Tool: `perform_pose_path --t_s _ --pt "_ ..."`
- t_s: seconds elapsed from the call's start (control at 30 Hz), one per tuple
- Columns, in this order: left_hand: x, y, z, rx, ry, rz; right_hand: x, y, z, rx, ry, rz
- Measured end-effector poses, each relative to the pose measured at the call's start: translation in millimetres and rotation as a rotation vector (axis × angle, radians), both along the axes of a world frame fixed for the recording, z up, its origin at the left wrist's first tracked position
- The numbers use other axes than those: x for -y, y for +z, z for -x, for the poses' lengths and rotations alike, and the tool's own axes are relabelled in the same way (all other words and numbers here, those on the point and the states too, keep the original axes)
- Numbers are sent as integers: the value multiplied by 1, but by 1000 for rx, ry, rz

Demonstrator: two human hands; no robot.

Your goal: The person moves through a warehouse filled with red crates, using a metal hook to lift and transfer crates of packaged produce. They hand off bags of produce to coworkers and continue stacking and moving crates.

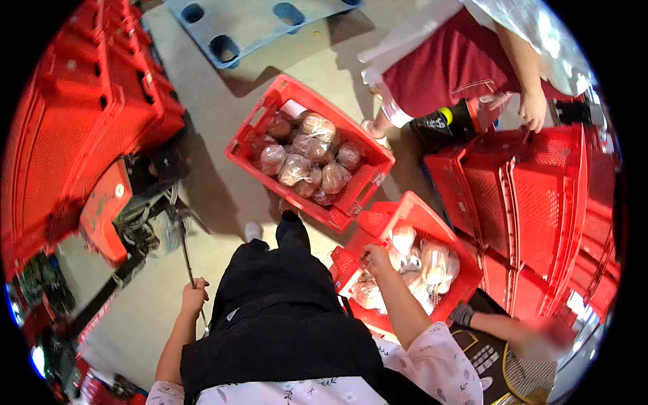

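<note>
My left hand (195, 295) is closed around a thin dark rod (186, 253), which runs upward beside an orange pallet truck (107, 212). My right hand (377, 260) curls its fingers at the near-left rim of a red plastic crate (468, 273). Round goods in clear plastic bags (439, 260) lie inside that crate; what they are cannot be told. In front of my feet a second red plastic crate (248, 129) stands on the floor, touching or nearly touching the first. It holds several brownish round goods in clear bags (309, 147).
Tall stacks of red crates rise at left (96, 121) and right (526, 202). A blue plastic pallet (248, 25) lies ahead on the floor. At upper right stands a person in dark red shorts (445, 61), one hand on the right stack. Another person (531, 349) is at lower right.
</note>
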State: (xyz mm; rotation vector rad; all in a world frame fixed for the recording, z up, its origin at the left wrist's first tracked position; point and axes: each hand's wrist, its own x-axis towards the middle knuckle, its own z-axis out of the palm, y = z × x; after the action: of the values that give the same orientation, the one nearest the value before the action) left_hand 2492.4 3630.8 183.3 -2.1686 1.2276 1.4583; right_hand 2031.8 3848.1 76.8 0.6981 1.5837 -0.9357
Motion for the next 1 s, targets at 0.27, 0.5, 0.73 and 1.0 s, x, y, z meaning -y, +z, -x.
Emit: perform_pose_path --t_s 0.27,0.5,0.73,1.0 --pt "139 -67 164 -171 -670 -35 43 -3 -103 -260 495 -70" --pt "155 -78 390 -579 -950 -50 82 33 -159 -313 710 -16" --pt "51 -38 478 -440 -1554 205 66 1 -214 -505 806 157" --pt "38 -55 435 -611 -1397 137 50 15 -203 -66 993 253"
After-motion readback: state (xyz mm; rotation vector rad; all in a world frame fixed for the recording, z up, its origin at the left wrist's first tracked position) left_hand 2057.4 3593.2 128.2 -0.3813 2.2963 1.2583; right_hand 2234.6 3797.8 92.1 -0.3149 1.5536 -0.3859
